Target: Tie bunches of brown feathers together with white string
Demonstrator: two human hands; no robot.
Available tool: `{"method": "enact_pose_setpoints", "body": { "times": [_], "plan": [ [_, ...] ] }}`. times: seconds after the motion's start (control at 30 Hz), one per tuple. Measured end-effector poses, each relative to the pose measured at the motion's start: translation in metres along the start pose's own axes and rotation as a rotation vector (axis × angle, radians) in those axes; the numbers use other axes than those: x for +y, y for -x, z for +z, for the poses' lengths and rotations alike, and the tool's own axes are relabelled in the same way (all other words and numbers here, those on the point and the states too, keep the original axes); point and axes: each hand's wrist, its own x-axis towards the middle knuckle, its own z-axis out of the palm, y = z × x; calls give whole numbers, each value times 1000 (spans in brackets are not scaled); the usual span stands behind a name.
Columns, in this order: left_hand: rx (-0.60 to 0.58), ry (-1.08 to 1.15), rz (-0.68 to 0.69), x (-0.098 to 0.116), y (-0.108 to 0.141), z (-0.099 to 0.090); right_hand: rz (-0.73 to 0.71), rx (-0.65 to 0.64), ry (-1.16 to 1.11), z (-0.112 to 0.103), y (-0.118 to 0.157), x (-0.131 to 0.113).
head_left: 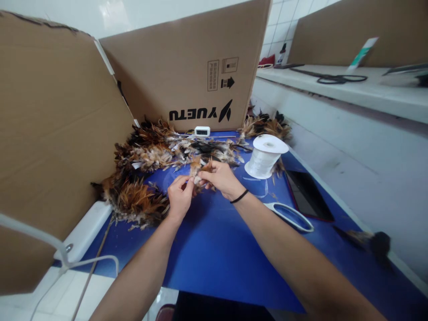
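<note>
Both hands meet over the middle of the blue table (pixel 214 249), pinching a small bunch of brown and white feathers (pixel 195 166). My left hand (pixel 180 194) is closed on its lower left side. From the right, my right hand (pixel 219 177) grips the same bunch between thumb and fingers, a black band round the wrist. Loose feathers (pixel 214 149) lie just behind the hands, and thick brown feather bundles (pixel 137 200) are heaped to the left. A white spool (pixel 264 158) of clear ribbon stands to the right.
Cardboard panels (pixel 187 58) wall the back and left. A small white digital display (pixel 202 131) sits at the rear. Scissors with white handles (pixel 290 217), a dark tablet-like device (pixel 307 196) and a dark feather piece (pixel 377 245) lie right. Black scissors (pixel 341 79) rest on the ledge.
</note>
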Motion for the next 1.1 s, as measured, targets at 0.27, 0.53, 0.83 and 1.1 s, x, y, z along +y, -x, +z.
{"method": "enact_pose_setpoints", "body": {
  "times": [0.27,0.53,0.83,1.1],
  "plan": [
    [132,333,-297,-1,-7,4,10,-112,136,-11,3,-7],
    [90,604,-497,5,-8,1,-265,-275,672,-30,-10,8],
    [-44,576,-537,7,-5,2,-498,-164,554,-17,-11,13],
    [-89,427,-467,3,-4,2,-495,-71,663,-18,-7,5]
  ]
}}
